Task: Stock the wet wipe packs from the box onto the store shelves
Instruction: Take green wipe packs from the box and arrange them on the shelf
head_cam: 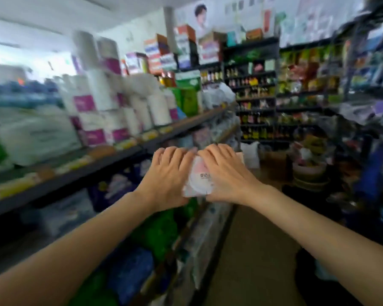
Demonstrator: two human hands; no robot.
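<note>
**Two hands holding a wet wipe pack in a shop aisle**

Head view, blurred throughout. Both bare forearms are reaching forward into the aisle, and the hands are meeting around a soft white plastic wet wipe pack with a pink round label (200, 177). The left hand (170, 175) is gripping the pack's left side, its fingers curling over the upper edge. The right hand (227, 173) is gripping the right side, fingers bending over the top and thumb lying along the lower edge. The fingertips of the two hands are nearly touching above the pack. The pack is being held in the air in front of the long dark metal shelving unit (111, 160) on the left, level with the gap below its upper board and not resting on any board. On that upper board, stacked white toilet paper rolls with magenta wrappers (106, 107) are standing. Green and blue soft packages (155, 230) are filling the lower levels. Farther back, dark shelves of small bottles (254, 89) are closing the aisle, above a brown floor (250, 250).
</note>
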